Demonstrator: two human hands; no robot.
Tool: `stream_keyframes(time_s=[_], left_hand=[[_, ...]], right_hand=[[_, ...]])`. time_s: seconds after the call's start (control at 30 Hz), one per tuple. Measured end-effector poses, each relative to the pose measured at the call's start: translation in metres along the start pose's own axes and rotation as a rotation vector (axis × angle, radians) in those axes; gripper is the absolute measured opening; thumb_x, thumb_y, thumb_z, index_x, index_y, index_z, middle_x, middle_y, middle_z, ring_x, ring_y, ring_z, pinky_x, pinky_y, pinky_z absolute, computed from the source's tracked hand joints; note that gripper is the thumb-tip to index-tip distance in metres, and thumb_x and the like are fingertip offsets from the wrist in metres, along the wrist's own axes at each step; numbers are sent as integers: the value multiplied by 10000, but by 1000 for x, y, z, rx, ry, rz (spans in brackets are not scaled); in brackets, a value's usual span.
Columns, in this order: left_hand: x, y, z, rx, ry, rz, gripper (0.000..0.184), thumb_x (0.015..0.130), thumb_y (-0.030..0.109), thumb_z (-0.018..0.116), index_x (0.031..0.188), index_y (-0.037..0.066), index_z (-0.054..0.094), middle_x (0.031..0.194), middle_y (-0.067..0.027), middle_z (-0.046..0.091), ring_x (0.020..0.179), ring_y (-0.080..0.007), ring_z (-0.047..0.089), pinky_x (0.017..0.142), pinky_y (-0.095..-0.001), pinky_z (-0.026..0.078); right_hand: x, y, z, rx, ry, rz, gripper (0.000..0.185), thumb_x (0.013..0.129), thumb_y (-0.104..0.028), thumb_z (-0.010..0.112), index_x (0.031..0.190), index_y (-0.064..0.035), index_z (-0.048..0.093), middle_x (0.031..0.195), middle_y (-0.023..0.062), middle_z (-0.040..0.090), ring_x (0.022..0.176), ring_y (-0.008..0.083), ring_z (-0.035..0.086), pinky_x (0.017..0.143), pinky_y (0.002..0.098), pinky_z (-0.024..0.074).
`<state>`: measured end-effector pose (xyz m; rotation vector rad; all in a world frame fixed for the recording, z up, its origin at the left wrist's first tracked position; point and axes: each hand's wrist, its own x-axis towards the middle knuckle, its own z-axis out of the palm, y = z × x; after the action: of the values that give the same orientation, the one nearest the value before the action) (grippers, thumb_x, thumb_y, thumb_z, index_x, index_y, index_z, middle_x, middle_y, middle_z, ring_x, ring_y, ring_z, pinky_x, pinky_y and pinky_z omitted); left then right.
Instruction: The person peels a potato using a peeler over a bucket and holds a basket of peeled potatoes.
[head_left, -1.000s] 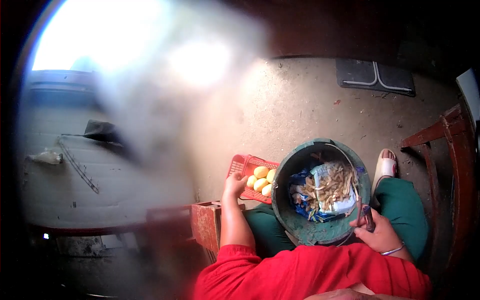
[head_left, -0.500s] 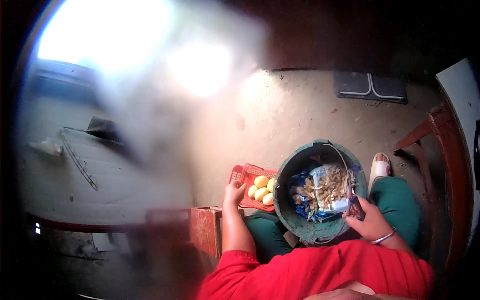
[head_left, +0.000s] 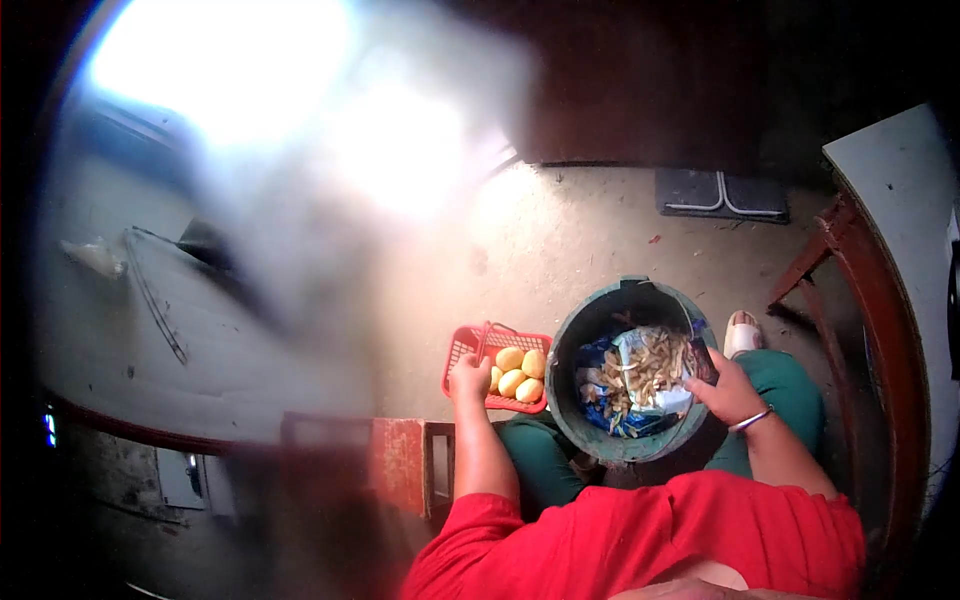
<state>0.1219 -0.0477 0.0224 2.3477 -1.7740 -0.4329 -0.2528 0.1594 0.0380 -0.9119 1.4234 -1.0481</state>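
Observation:
My left hand (head_left: 469,382) is closed around the handle of a red plastic basket (head_left: 456,352), beside the bucket. Several peeled yellow potatoes (head_left: 512,384) lie in the basket, mostly on its right side. Over the right rim of a dark green bucket (head_left: 566,405), my right hand (head_left: 732,393) grips a dark-handled tool (head_left: 703,361); its working end cannot be made out. Brown peelings (head_left: 655,360) are heaped inside the bucket, on top of blue and white plastic wrapping (head_left: 672,402). The bucket stands between my knees.
A worn red wooden stool or box (head_left: 398,455) stands left of my leg. To the right is a red-brown wooden frame (head_left: 885,290) with a pale top (head_left: 890,165). A dark flat panel with a white tube (head_left: 690,190) lies on the floor ahead. Glare blurs the upper left.
The basket has tilted more level and shifted slightly left, with the potatoes lying differently in it. My right hand has moved up a little with the tool. The whole view has shifted slightly.

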Motion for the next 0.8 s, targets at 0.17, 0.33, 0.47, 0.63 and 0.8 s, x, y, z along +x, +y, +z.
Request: stream_keyframes(time_s=[0.17,0.33,0.47,0.63,0.8], left_hand=[[0,-15,4,-53,14,-4,377,753,338,626,985,41,639,944,-179,649,915,-290,625,802,-377,477],[-9,-22,-8,-91,89,-103,385,755,355,586,985,51,644,977,-182,641,940,-313,612,812,-408,469],[3,-46,2,-135,108,-151,385,734,351,585,946,37,656,958,-216,635,933,-332,611,810,-423,469],[-4,-53,-2,-215,93,-144,384,724,340,601,931,21,654,940,-225,635,916,-345,613,806,-417,469],[-11,-51,-7,-220,138,-145,394,731,345,609,961,28,647,949,-206,641,929,-337,612,809,-416,468]], right_hand=[[5,10,2,-22,35,-83,417,786,-124,633,1157,19,505,965,111,631,879,151,590,772,291,467],[10,17,11,-162,125,-159,399,782,-147,636,1132,6,521,916,104,634,843,157,590,758,296,461],[10,13,15,-251,162,-123,376,773,-188,648,1079,0,537,874,92,618,795,161,572,727,305,454],[18,26,18,-197,190,-189,355,757,-201,663,1038,-6,568,842,81,626,780,145,576,717,295,453],[21,27,21,-175,224,-203,360,742,-221,685,1008,2,588,824,68,629,755,130,576,696,281,457]])
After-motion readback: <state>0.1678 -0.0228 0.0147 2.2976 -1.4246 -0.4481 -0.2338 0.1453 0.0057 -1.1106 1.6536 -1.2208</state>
